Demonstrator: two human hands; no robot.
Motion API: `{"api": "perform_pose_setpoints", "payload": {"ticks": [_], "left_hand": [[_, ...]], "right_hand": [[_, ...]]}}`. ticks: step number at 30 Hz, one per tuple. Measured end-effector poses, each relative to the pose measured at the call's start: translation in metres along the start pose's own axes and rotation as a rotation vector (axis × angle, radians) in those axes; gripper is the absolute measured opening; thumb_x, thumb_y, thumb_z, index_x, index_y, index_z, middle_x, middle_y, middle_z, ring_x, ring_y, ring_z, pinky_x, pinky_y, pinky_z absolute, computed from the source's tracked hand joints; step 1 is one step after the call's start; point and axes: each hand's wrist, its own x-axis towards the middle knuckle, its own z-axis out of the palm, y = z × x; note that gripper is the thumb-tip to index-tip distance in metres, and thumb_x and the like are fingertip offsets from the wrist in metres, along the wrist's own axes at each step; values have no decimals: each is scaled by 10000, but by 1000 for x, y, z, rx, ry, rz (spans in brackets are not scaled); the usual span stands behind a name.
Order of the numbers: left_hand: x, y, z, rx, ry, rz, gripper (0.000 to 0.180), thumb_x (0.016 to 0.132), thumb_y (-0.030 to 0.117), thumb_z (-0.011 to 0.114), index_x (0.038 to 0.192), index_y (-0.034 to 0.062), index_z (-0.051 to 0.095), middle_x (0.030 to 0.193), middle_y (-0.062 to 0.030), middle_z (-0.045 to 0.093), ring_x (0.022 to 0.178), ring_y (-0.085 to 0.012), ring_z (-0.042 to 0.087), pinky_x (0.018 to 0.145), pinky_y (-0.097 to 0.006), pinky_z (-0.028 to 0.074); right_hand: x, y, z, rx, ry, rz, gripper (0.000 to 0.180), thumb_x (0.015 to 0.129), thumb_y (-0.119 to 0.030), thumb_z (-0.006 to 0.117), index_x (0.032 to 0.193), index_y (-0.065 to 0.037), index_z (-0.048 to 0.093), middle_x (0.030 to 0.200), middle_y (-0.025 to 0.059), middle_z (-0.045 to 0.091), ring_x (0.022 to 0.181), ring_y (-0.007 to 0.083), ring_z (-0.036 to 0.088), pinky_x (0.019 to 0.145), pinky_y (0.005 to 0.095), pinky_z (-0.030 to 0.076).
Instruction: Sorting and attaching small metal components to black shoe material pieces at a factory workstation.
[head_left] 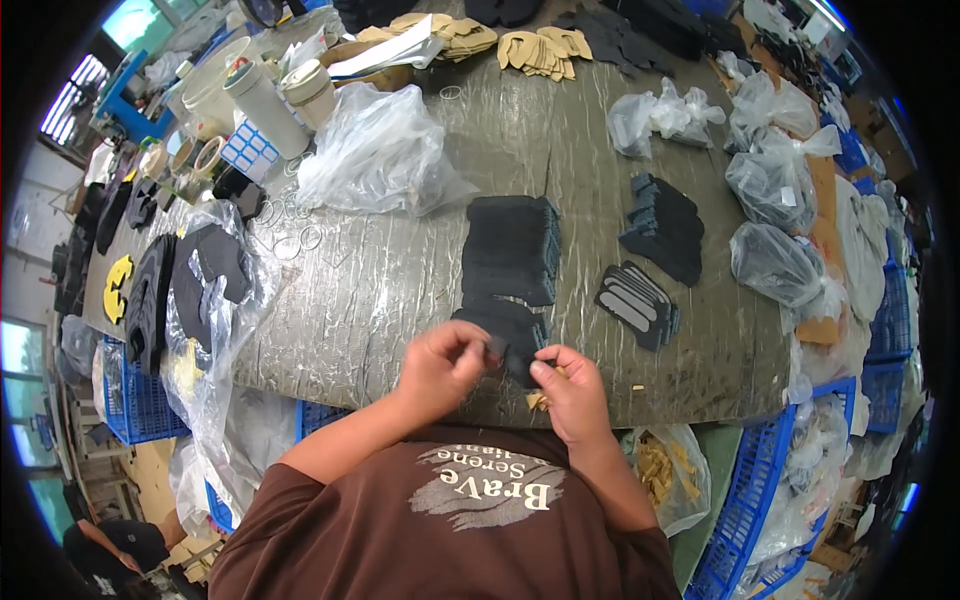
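My left hand and my right hand meet at the near edge of the grey table. Both pinch one small dark cut piece between their fingertips. Just beyond the hands lies a low pile of black cut pieces. A taller stack of the same black pieces stands behind it. A small tan scrap shows under my right hand.
Right of the stacks lie dark pieces with pale strips and more black pieces. Clear plastic bags sit at the back and right. White tubs stand far left. Blue crates flank me.
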Motion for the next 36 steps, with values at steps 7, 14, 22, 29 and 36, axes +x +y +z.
{"api": "perform_pose_setpoints", "payload": {"ticks": [7,14,22,29,36], "left_hand": [[14,18,-3,419,-111,566,256,637,-39,682,861,23,573,891,-99,601,772,-274,613,629,-348,518],[9,25,-3,545,-174,667,347,587,-33,702,903,30,572,917,-95,585,761,-263,609,615,-337,509],[26,27,-14,337,-56,459,175,696,34,702,848,24,617,884,-97,619,747,-279,597,713,-376,468],[22,16,-12,334,-463,233,106,701,80,716,761,45,636,708,-90,614,676,-289,587,636,-368,458],[27,10,-1,140,-252,-68,196,805,133,667,951,4,644,888,-162,645,823,-327,626,720,-372,502]], "right_hand": [[0,1,-1,92,-39,19,85,862,-29,580,942,-11,599,798,-33,566,684,8,473,603,169,395],[-4,2,4,-26,-70,-45,92,870,-28,558,950,-11,598,840,-28,574,749,15,485,655,169,401],[-4,-5,-1,-263,-190,-173,97,870,-40,557,950,10,582,866,-3,602,803,56,517,734,218,431],[-5,-12,-3,-525,-154,-247,101,823,-71,646,879,12,635,753,33,633,671,74,539,617,241,455],[-5,-24,-49,-574,303,-297,65,803,-76,651,843,-26,645,684,72,612,645,126,555,593,267,436]]}}
